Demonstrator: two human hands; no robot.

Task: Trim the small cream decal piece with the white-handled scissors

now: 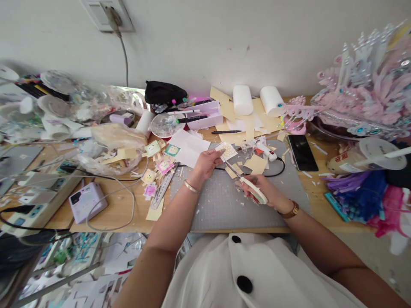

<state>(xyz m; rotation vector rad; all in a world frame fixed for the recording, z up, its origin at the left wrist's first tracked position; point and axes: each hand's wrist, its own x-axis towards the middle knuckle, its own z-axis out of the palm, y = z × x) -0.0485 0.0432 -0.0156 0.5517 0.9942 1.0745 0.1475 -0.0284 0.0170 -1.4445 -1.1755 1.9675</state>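
Between the fingers of my left hand (pixel 208 163) is a small piece of white paper (pixel 228 150) with a yellowish pattern drawn on it. My right hand (pixel 261 190) grips the white handles of a pair of scissors (pixel 253 189). Their metal blades point up and left and meet the lower edge of the paper. Beneath both hands lies a grey cutting mat (pixel 212 209) strewn with paper scraps. A glue gun (pixel 266 149) rests just beyond the scissors, near a cream paper scrap (pixel 256 164). Left of my left hand is a white sheet (pixel 184 146).
Small coloured face cutouts (pixel 165 165) and a metal ruler (pixel 162 190) lie to the left. At the back stand a lilac tray (pixel 208 115) and white rolls (pixel 242 100). On the right are a phone (pixel 302 152), a drink cup (pixel 366 156) and pink decorations (pixel 349 98).
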